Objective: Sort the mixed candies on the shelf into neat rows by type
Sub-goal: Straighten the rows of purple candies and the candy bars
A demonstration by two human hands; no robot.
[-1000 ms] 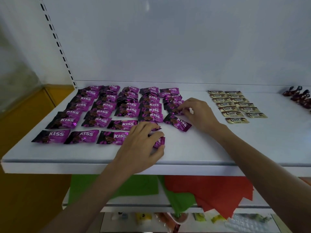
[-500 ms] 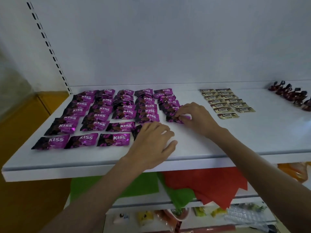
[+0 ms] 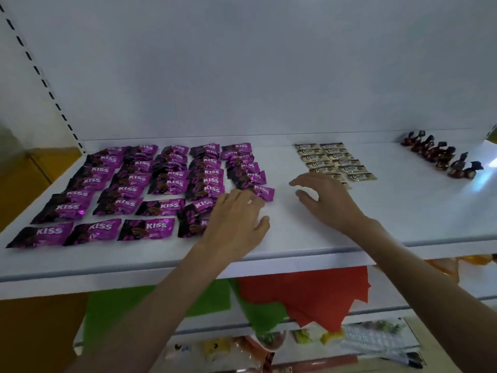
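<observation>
Head view. The purple candies (image 3: 139,184) lay in five columns on the left part of the white shelf (image 3: 376,216). The cream candies (image 3: 333,160) sat in two columns well apart to the right, and the dark red candies (image 3: 441,157) in a line at the far right. The left hand (image 3: 236,219) lay palm down with straight fingers on the near ends of the fourth and fifth purple columns, gripping nothing. The right hand (image 3: 326,200) was spread and empty above bare shelf between the purple and cream groups.

The step appeared to be squaring up the tilted front pieces (image 3: 192,224) and the rightward-drifting end piece (image 3: 265,191). It was probably best done by sliding each wrapper flat under the fingertips until its edges ran parallel to its neighbours. The wrist should have been kept lifted, since glossy wrappers would likely skid and disturb the finished rows.
</observation>
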